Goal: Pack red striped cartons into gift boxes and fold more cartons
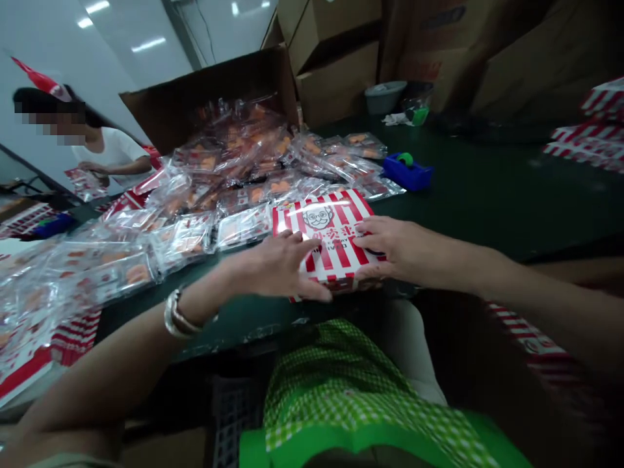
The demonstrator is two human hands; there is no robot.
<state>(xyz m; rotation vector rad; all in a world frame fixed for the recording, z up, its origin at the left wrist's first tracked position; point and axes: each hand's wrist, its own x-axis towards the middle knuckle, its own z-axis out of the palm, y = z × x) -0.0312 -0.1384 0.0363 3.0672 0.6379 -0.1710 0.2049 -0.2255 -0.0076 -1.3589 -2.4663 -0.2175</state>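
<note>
A red-and-white striped cardboard box [336, 224] with a printed bearded face and lettering on its lid lies at the near edge of the dark green table. My left hand [283, 266] holds its left front part, index finger on the lid and thumb along the front edge. From the other side, my right hand [377, 247] grips the right end, with fingers over the lid and the thumb low at the front corner. The lid looks closed, so the contents are hidden. Just behind the box lie clear plastic packets [283, 188] with small orange pieces inside.
Many more packets spill from a large open carton [209, 84]. A blue tape dispenser [407, 172] stands right of the pile, with a grey tub [385, 97] behind. Striped boxes [589, 146] are stacked at right. Another person [110, 146] works at far left.
</note>
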